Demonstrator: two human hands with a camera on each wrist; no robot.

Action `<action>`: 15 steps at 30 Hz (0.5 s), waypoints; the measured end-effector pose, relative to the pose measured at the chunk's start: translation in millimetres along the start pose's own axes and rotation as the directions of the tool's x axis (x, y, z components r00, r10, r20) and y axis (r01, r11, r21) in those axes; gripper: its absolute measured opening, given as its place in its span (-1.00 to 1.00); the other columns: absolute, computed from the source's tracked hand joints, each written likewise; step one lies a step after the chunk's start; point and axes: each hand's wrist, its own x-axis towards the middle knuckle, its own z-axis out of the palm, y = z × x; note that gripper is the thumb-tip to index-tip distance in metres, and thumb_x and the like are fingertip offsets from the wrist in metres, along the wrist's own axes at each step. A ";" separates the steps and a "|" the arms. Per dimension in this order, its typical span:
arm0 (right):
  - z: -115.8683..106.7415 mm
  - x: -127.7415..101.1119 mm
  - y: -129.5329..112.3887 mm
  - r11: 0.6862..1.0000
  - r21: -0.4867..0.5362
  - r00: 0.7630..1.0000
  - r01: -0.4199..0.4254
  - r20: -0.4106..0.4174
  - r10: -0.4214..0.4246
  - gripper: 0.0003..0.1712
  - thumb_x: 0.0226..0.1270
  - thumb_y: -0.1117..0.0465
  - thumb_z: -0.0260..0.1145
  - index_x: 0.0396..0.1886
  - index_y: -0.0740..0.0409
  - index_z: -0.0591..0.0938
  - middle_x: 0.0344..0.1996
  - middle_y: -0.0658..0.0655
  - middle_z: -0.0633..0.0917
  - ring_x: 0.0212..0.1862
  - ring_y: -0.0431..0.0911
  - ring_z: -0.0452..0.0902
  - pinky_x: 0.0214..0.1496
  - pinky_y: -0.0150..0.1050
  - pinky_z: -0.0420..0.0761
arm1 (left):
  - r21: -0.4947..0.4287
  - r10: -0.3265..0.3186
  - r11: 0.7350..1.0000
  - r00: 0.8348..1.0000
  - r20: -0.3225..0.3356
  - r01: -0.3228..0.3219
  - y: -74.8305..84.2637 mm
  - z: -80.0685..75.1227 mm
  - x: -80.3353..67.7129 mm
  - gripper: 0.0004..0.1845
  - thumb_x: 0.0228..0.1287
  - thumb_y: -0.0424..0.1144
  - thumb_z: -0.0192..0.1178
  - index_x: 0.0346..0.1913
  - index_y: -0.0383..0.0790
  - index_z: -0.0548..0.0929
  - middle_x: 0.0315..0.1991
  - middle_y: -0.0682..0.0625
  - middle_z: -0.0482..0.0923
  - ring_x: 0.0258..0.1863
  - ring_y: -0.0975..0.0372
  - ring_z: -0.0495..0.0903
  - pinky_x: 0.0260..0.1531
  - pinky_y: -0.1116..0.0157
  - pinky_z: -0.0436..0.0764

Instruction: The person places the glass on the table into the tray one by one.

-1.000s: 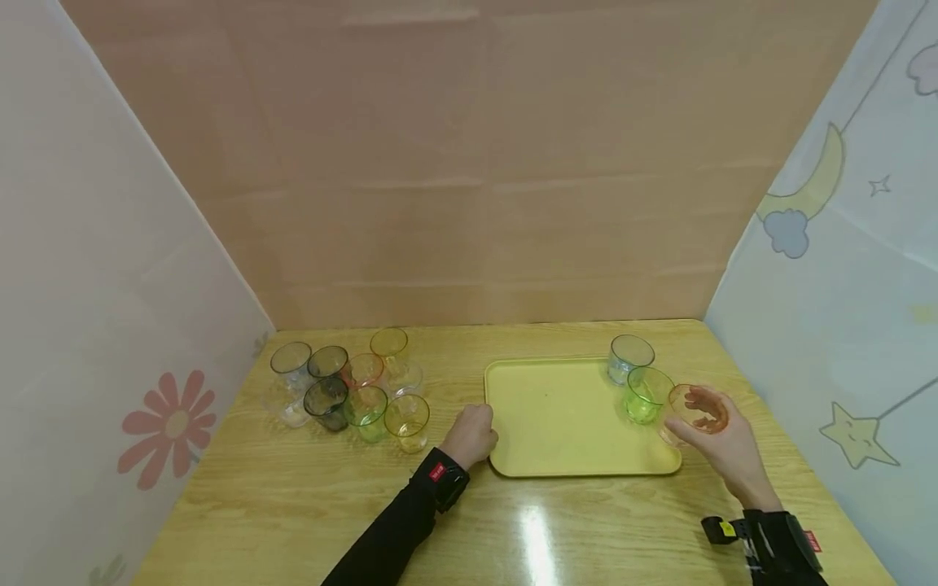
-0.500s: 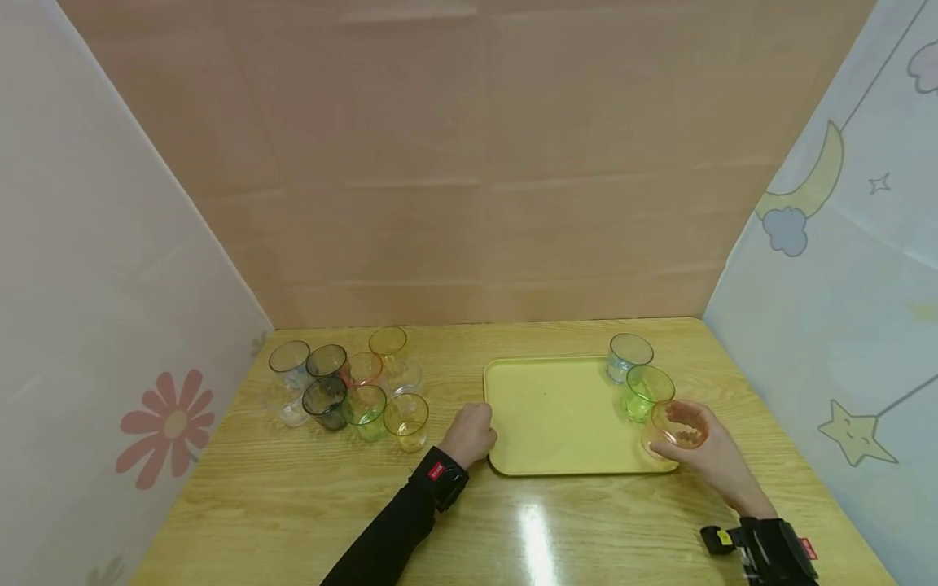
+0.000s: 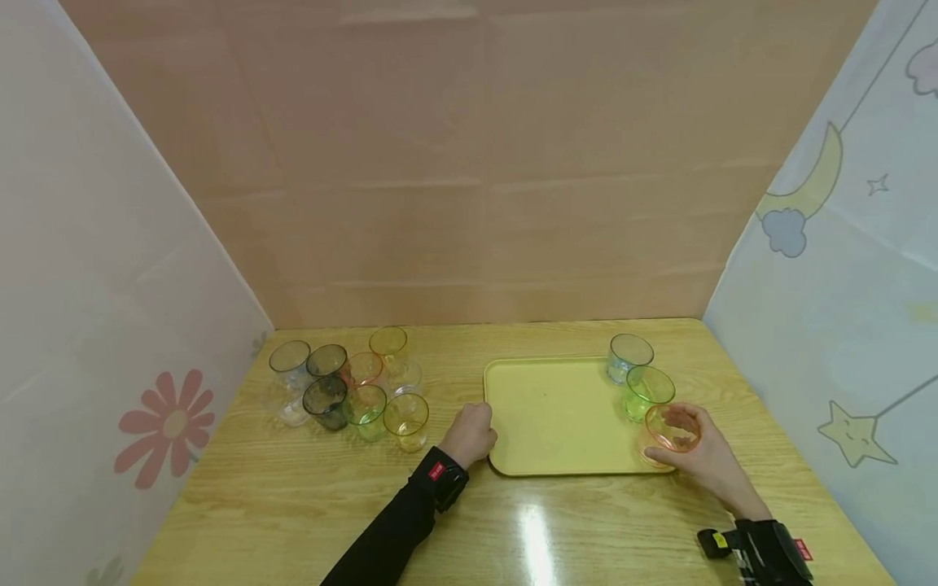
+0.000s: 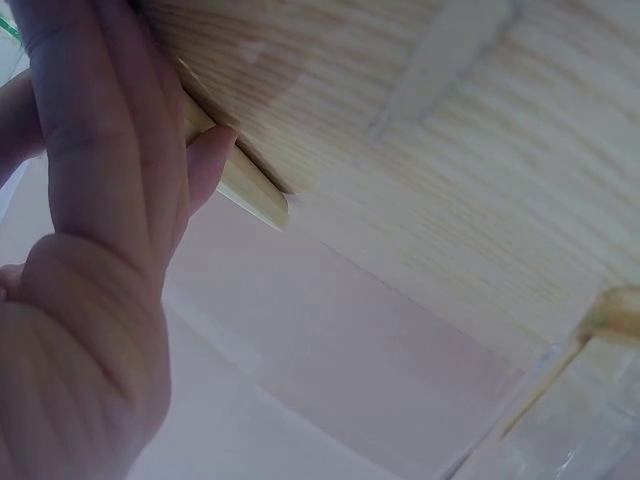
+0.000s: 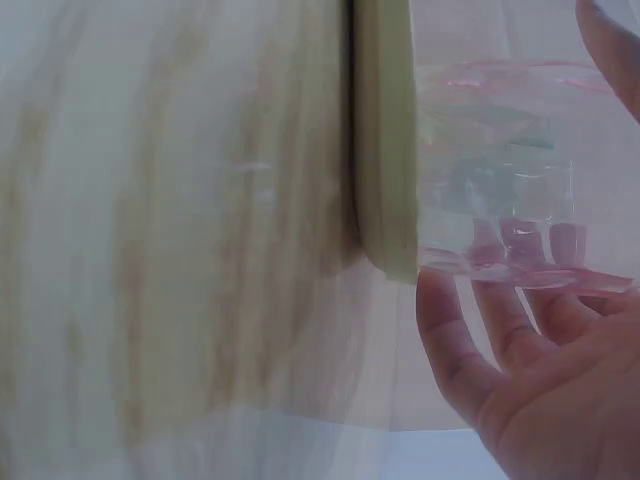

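Note:
In the head view, my left hand (image 3: 469,435) grips the left edge of a yellow tray (image 3: 553,419); the left wrist view has a fingertip pressed at the tray's rim (image 4: 255,190). My right hand (image 3: 709,468) holds an orange-rimmed drinking glass (image 3: 670,431) upright at the front right corner of the tray. Fingers and thumb lie around its sides in the right wrist view, where the clear glass (image 5: 510,180) stands at the tray's edge. Behind it on the tray are a green glass (image 3: 646,399) and, at the back right corner, a blue-grey glass (image 3: 626,362).
Several glasses cluster at the left of the wooden table (image 3: 528,529), among them a dark grey glass (image 3: 326,403), a green glass (image 3: 368,415) and an amber glass (image 3: 406,423). A brown back wall (image 3: 484,203) and patterned side walls enclose the table.
My right hand has brought the orange-rimmed glass leftward and toward me, from beside the tray's right edge to its front right corner. The left hand has stayed at the tray's left edge.

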 end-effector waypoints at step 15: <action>-1.1 -1.9 -0.4 1.000 0.002 1.000 0.024 0.003 -0.024 -0.01 0.26 0.20 0.42 0.49 0.27 0.02 0.24 0.39 0.40 0.08 -0.63 0.22 -0.07 -0.54 0.46 | -0.011 0.009 1.000 1.000 -0.006 -0.009 -2.0 -0.1 0.4 -0.63 0.10 -0.56 0.13 -0.70 -0.13 0.31 -0.75 0.13 0.18 -0.84 0.35 0.21 -0.86 0.49 0.17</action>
